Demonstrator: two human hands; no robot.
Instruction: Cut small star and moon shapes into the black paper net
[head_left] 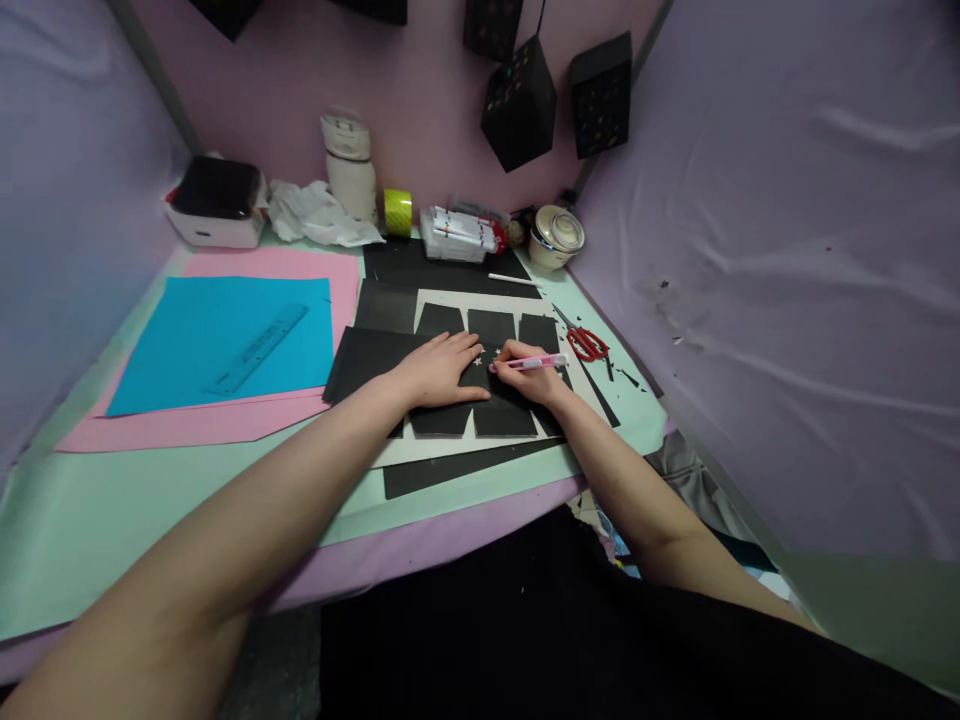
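My left hand (442, 372) lies flat on a black card cutout (375, 368) with its fingers spread and thumb apart. Small star shapes (478, 361) show pale in the black card between my two hands. My right hand (525, 372) is closed around a slim pink craft knife (536, 362), its point down at the card beside the stars. Flaps of the card stick out above and below the hands, over a white board (450, 300). The very tip of the knife is too small to make out.
Red-handled scissors (587, 344) and black scraps lie to the right. On the left, a clear ruler (259, 350) rests on blue paper (187, 310) over pink sheets. Yellow tape (398, 213), a box of markers (461, 235) and a lidded bowl (555, 240) stand behind. Black boxes (519, 105) hang above.
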